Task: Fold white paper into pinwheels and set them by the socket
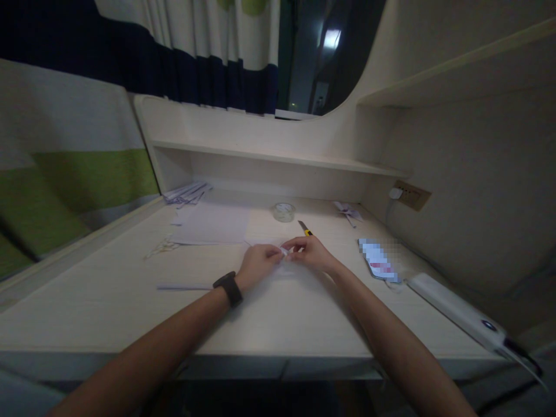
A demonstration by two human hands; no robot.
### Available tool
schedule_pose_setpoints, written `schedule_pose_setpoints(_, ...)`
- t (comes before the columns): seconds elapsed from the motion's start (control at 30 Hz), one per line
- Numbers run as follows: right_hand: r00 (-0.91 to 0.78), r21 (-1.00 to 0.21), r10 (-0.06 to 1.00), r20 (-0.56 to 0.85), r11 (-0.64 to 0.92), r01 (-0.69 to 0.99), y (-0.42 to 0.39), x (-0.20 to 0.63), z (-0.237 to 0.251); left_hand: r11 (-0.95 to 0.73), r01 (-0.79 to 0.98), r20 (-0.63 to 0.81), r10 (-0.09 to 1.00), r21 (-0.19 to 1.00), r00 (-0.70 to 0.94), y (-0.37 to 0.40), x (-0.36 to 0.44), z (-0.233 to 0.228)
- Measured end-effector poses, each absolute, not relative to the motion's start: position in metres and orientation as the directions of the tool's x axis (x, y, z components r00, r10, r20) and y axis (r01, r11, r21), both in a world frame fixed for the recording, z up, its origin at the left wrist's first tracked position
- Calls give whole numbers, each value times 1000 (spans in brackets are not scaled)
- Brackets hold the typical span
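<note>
I count one tape roll (284,212), one utility knife (304,228), one large paper sheet (212,225), and two hands on my table (108,301).

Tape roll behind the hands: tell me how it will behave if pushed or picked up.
The tape roll lies flat on the desk, so a push would probably slide it, not roll it. It looks small and see-through, so likely light. Set on edge, its round shape could let it roll toward the cutter.

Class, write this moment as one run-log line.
left hand: pinching small paper piece | right hand: pinching same piece | utility knife: behind hands | tape roll: farther back
</note>
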State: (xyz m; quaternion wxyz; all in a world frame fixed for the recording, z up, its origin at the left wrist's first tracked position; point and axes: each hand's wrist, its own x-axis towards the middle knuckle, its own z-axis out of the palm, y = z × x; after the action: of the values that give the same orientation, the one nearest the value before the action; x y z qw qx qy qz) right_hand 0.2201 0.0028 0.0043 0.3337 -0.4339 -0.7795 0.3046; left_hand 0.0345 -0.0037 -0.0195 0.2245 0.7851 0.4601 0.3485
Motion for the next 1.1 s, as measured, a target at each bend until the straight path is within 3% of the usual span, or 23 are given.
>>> schedule_pose_setpoints(0.33,-346,-820,899,267,401,409,5,220,3,-452,562,319,891,692,324,-1,35,-19)
schedule_pose_setpoints(0.5,-403,-948,911,90,202,245,7,227,-1,-403,657,381,906,637,185,8,24,-12)
schedule_pose_setpoints(0.63,-456,-977,890,28,122,177,7,231,-4,-384,755,440,887,531,140,19,10,-12)
schedule_pose_setpoints(0.87,-551,-967,834,12,151,207,4,235,4,-548,770,449,807,327,384,35,-5,-16)
schedule_pose_setpoints(1.1,-571,-943,820,-34,164,291,3,237,6,-618,733,225,786,284,575,69,22,-5)
